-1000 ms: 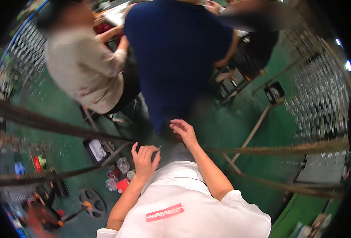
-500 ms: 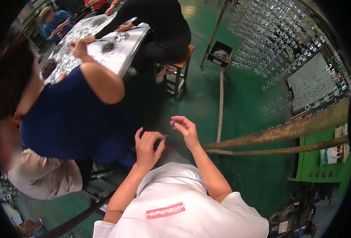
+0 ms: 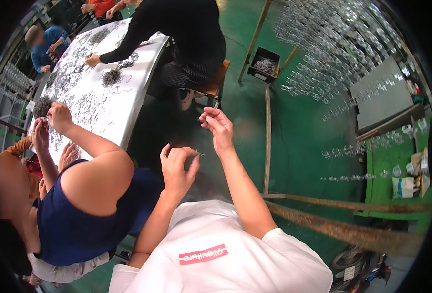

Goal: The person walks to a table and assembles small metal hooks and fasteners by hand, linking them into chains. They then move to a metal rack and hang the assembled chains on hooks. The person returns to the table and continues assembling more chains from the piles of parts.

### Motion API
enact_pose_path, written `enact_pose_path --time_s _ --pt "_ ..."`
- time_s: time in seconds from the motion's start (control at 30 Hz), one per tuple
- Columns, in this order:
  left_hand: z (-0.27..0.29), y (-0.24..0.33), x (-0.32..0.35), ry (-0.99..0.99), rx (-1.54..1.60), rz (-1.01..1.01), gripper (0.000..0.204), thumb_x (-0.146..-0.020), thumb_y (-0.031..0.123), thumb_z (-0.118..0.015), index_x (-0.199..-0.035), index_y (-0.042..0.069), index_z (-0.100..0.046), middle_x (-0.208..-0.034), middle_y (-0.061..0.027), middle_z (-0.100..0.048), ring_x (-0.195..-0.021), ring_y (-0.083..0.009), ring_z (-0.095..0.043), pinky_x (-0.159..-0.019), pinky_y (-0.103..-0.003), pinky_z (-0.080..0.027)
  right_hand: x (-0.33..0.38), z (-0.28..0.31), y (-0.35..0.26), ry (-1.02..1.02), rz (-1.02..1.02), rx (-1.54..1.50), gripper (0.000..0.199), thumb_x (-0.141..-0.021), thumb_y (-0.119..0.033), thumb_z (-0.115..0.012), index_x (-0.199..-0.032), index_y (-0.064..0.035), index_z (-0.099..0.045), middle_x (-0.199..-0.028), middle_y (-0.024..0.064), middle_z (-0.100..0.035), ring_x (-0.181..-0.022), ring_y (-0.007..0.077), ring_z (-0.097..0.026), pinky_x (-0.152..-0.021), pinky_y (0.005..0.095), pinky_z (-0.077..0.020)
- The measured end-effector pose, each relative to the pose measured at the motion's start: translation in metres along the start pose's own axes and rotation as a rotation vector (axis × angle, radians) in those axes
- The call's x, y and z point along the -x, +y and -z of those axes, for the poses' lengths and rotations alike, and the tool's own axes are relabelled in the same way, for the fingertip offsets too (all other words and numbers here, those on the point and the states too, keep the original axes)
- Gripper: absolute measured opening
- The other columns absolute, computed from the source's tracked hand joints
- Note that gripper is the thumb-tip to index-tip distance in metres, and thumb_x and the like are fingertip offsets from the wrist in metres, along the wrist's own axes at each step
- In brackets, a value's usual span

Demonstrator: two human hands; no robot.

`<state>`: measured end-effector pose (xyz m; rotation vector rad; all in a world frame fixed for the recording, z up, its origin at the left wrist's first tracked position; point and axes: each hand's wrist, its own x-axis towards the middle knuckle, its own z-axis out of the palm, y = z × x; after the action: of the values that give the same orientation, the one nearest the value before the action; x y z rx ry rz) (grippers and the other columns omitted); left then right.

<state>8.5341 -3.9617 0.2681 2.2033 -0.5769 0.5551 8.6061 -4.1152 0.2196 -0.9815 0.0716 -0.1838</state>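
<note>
My left hand (image 3: 178,168) is raised in front of my white shirt, with thumb and forefinger pinched on a small thin metal piece (image 3: 197,154). My right hand (image 3: 219,128) is held a little higher and further right, apart from the left. Its fingers are curled and its fingertips pinched together; anything between them is too small to make out. Both hands hover over a dark gap beside the white table (image 3: 128,102).
The table carries piles of small metal wire parts (image 3: 110,76). A person in a dark blue top (image 3: 86,205) sits close on my left, and others work at the far side. A black bin (image 3: 264,63) of parts stands on the green floor. Racks of hanging metal pieces (image 3: 333,53) stand at right.
The view has swung round, so the white table and the seated workers now lie to the left. My hands stay raised in front of me, the right one now slightly further from the left.
</note>
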Motion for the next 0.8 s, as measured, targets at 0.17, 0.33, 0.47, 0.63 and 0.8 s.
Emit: enact_pose_path --time_s 0.17,0.33,0.47,0.63,0.8 --pt "0.002 -0.045 -0.029 0.072 -0.057 0.063 0.021 -0.07 0.003 -0.072 -0.085 0.011 -0.061 -0.083 0.0013 -0.063 -0.08 -0.0166 -0.061 -0.1 -0.047 -0.033 -0.047 -0.025 0.025 -0.097 -0.14 0.093 0.021 -0.091 -0.009 -0.057 -0.111 -0.0031 -0.061 -0.1 0.004 -0.063 -0.092 0.0117 -0.06 -0.077 0.0251 -0.0491" --pt "0.013 -0.087 -0.045 0.21 -0.148 0.201 0.021 -0.069 0.004 -0.072 -0.084 0.011 -0.061 -0.082 0.0021 -0.063 -0.078 -0.0161 -0.061 -0.101 -0.05 -0.033 -0.063 -0.065 0.041 -0.319 -0.057 0.381 0.017 -0.092 -0.011 -0.06 -0.106 -0.0028 -0.063 -0.099 0.0031 -0.061 -0.09 0.0111 -0.059 -0.078 0.0243 -0.048" --pt "0.021 -0.107 -0.057 0.309 -0.227 0.288 0.019 -0.07 0.004 -0.072 -0.084 0.011 -0.061 -0.081 0.0026 -0.062 -0.074 -0.0161 -0.059 -0.099 -0.049 -0.033 -0.073 -0.091 0.039 -0.474 0.158 0.623 0.01 -0.087 -0.005 -0.065 -0.097 -0.0034 -0.066 -0.095 0.0046 -0.059 -0.083 0.0125 -0.058 -0.073 0.0241 -0.0471" --pt "0.027 -0.124 -0.073 0.42 -0.295 0.382 0.018 -0.071 0.003 -0.071 -0.084 0.01 -0.061 -0.08 0.0033 -0.063 -0.072 -0.0149 -0.059 -0.099 -0.048 -0.033 -0.101 -0.115 0.043 -0.658 0.274 0.737 0.013 -0.08 -0.001 -0.068 -0.093 -0.0048 -0.067 -0.09 0.006 -0.059 -0.075 0.0155 -0.057 -0.066 0.0275 -0.0466" --pt "0.033 -0.142 -0.091 0.527 -0.371 0.508 0.016 -0.073 0.006 -0.071 -0.085 0.01 -0.061 -0.08 0.003 -0.063 -0.075 -0.0157 -0.06 -0.099 -0.049 -0.032 -0.138 -0.14 0.064 -0.865 0.359 0.785 0.017 -0.073 -0.003 -0.072 -0.089 -0.0084 -0.068 -0.084 0.0034 -0.06 -0.076 0.0195 -0.057 -0.072 0.0316 -0.0429"
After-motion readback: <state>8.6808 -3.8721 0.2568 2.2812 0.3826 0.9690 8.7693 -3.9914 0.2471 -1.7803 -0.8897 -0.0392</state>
